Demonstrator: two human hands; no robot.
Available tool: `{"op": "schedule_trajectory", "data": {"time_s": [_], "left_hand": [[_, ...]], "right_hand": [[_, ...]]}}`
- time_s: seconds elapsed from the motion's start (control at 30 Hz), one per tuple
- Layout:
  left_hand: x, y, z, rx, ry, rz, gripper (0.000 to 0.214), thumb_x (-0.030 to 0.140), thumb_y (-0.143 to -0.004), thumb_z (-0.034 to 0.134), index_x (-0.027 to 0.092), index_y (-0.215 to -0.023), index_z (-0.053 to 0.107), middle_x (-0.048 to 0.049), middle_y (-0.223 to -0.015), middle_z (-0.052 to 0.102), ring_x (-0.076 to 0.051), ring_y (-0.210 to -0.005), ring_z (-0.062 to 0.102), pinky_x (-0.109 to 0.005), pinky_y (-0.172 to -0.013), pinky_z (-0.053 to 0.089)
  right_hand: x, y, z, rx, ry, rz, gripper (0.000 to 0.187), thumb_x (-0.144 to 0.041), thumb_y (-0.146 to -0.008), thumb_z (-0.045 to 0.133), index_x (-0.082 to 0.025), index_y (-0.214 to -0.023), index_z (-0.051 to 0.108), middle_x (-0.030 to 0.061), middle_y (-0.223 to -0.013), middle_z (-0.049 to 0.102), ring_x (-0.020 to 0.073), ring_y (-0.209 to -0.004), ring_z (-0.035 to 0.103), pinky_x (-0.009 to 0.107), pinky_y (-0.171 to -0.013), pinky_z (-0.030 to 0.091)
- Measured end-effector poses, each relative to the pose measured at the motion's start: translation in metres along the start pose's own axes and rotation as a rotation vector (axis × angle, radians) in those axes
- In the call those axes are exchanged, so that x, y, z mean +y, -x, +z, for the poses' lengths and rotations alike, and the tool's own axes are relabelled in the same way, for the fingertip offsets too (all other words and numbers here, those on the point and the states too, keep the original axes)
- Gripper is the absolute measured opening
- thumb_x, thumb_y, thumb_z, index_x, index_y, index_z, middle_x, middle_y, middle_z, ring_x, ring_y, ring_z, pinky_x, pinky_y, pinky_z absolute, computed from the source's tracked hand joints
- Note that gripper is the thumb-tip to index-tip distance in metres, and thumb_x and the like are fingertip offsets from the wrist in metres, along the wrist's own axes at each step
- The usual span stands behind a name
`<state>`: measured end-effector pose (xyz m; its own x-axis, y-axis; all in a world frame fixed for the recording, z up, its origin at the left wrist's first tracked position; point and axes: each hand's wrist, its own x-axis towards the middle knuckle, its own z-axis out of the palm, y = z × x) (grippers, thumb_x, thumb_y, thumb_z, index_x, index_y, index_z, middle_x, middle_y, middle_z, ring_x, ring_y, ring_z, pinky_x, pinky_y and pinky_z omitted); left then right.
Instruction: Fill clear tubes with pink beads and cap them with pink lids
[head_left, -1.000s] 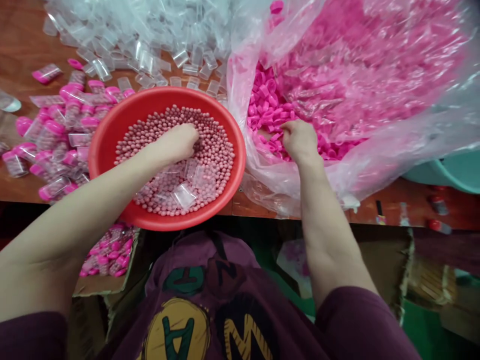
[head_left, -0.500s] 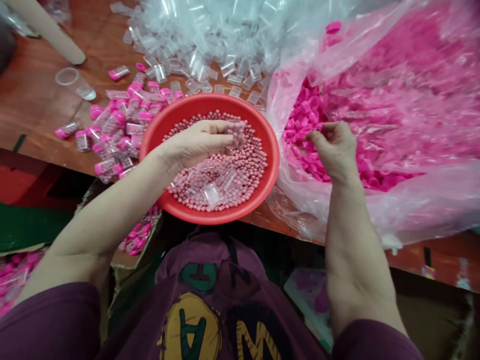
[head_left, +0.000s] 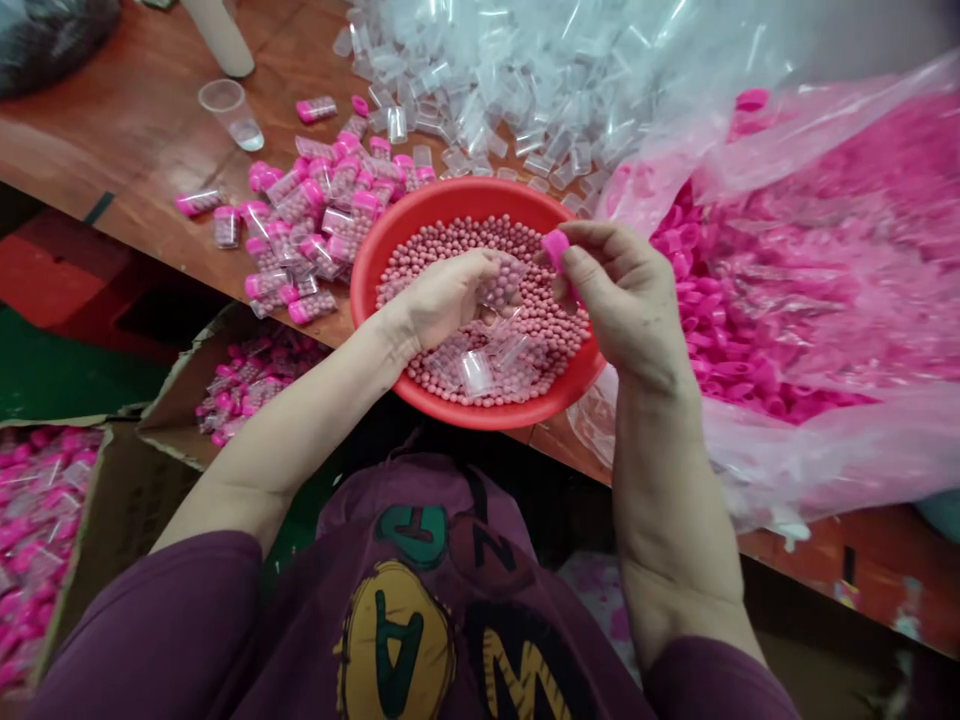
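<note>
Over the red basin (head_left: 367, 330), my left hand (head_left: 446, 295) is closed around a small clear bottle (head_left: 504, 282) with pink beads in it. My right hand (head_left: 626, 295) pinches a pink cap (head_left: 556, 247) between thumb and fingers, just to the right of that bottle and apart from it. Loose pink beads (head_left: 450, 240) cover the bottom of the basin. On top of them lie a few clear bottles (head_left: 475, 373) near the basin's front.
Filled, pink-capped bottles (head_left: 300, 205) are heaped left of the basin. Clear bottles (head_left: 465, 80) are piled behind it. A plastic bag of pink caps (head_left: 697, 320) lies at right. A clear cup (head_left: 232, 115) stands at back left. Cardboard boxes (head_left: 127, 490) of capped bottles sit below the table.
My right hand has moved left from the bag of caps to the basin, with a pink cap in its fingers. My left hand still holds the bottle. The view has shifted.
</note>
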<state>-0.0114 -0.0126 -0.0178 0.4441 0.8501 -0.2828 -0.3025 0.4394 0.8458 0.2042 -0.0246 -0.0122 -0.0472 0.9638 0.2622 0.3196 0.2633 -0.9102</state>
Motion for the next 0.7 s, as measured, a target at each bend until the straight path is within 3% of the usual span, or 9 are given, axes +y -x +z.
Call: {"op": "schedule_trajectory", "data": {"time_s": [0.2,0.4,0.6,0.7], "left_hand": [[0.005,0.008,0.005,-0.039,-0.016,-0.036,0.007,0.014,-0.100,0.065,0.021,-0.097,0.065,-0.0011,-0.088,0.066,-0.015,-0.072,0.067,-0.029,-0.069,0.055],[0.010,0.011,0.004,-0.017,-0.012,-0.100,0.016,0.010,-0.102,0.062,0.018,-0.089,0.067,-0.0006,-0.083,0.064,-0.011,-0.064,0.061,-0.026,-0.063,0.049],[0.005,0.011,0.006,0.067,-0.081,-0.095,0.018,0.007,-0.103,0.060,0.017,-0.090,0.069,0.0011,-0.078,0.063,-0.009,-0.063,0.058,-0.021,-0.063,0.050],[0.002,0.008,0.004,0.090,-0.039,-0.073,0.020,0.009,-0.106,0.058,0.017,-0.090,0.069,-0.0005,-0.079,0.066,-0.009,-0.064,0.060,-0.021,-0.062,0.047]], "right_hand": [[-0.010,0.000,0.011,-0.045,0.127,-0.077,0.019,-0.050,-0.104,0.082,-0.031,-0.105,0.087,0.0066,-0.111,0.088,0.0302,-0.108,0.082,0.053,-0.104,0.070],[-0.012,0.004,0.002,-0.163,0.142,-0.118,0.010,-0.034,-0.102,0.081,-0.033,-0.106,0.090,0.0045,-0.117,0.089,0.0293,-0.113,0.083,0.053,-0.112,0.068],[-0.011,-0.007,-0.029,-0.409,0.347,-0.237,0.012,-0.028,-0.102,0.081,-0.034,-0.104,0.092,0.0043,-0.117,0.091,0.0316,-0.112,0.084,0.057,-0.113,0.068],[0.000,-0.011,-0.034,-0.366,0.455,-0.284,0.013,-0.026,-0.102,0.081,-0.033,-0.099,0.091,0.0066,-0.116,0.090,0.0346,-0.115,0.083,0.061,-0.117,0.065]]}}
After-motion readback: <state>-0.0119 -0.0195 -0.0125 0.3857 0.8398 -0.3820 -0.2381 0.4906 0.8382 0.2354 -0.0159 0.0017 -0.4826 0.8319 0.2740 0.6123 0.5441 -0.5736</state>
